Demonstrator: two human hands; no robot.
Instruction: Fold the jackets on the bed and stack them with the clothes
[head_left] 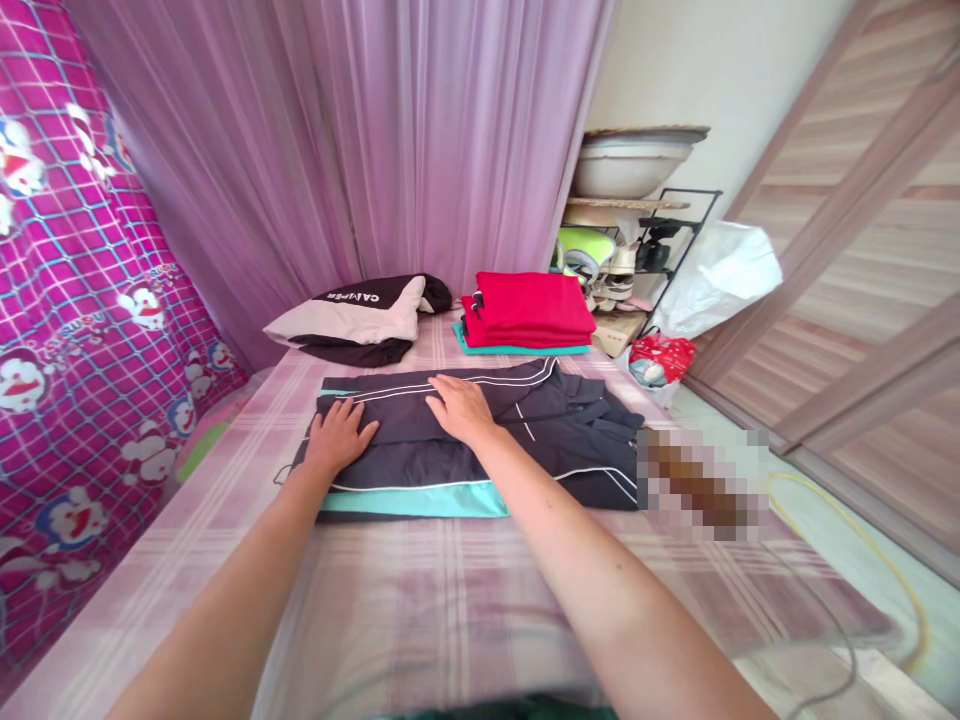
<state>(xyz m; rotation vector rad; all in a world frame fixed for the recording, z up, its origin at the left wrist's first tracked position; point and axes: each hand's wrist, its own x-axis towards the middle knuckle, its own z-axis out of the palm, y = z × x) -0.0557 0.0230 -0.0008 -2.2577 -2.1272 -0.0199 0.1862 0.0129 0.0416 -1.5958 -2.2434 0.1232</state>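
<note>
Dark jacket, loose layers: slipping is the risk

Navy-black cloth lies under both sets of fingers on my feed. The left hand [337,438] is open, palm down and fingers spread, at the nine o'clock end of the piped sports jacket [420,452]. The right hand [461,408] lies open just off centre toward eleven, over a white-striped sleeve [390,393]. I see neither pinching cloth, though the palms' undersides are hidden from me.

The jacket lies lengthwise in front of the wearer, collar end at three. Uneven pressure could drag that sleeve askew, since the fabric looks slick to me. At six, a turquoise strip [420,502] shows past the white piping, lining or separate layer, I can't tell; such a loose overlap could ruck up. A thin cord loop [280,477] at nine might snag a finger.

Farther out, toward one, a careless shove could disturb the red folded stack [534,308]; toward eleven, the bunched CAMPER garment [375,322] could catch the same push. Beneath everything, the plaid cover [420,590] might wrinkle and pull the jacket along.
</note>
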